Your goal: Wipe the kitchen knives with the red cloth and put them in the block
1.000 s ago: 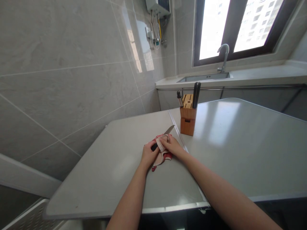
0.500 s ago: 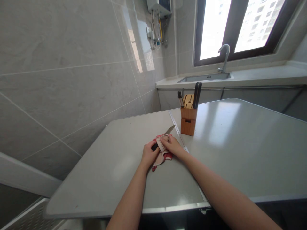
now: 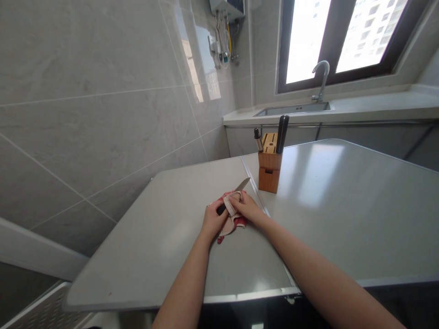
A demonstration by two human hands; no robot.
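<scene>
Over the table, a kitchen knife (image 3: 243, 184) points away to the upper right, its black handle toward me. My left hand (image 3: 213, 218) is closed around that handle, with part of the cloth under its fingers. A red and pale pink cloth (image 3: 227, 226) is wrapped about the blade near the handle. My right hand (image 3: 247, 205) pinches the cloth over the blade, the thumb on top. Only the front part of the blade shows beyond the cloth. Just past the hands stands a wooden knife block (image 3: 269, 176) with a black-handled knife (image 3: 282, 134) and a dark-tipped rod (image 3: 258, 140) in it.
The pale table (image 3: 164, 246) has a metal seam (image 3: 255, 185) running under my right arm. Behind it are a counter with a sink (image 3: 291, 109), a faucet (image 3: 322, 80) and a window. A tiled wall (image 3: 103, 128) rises at left, with a water heater (image 3: 228, 9) at the top.
The view has tilted very slightly. Both hands, the knife and the cloth keep nearly the same position.
</scene>
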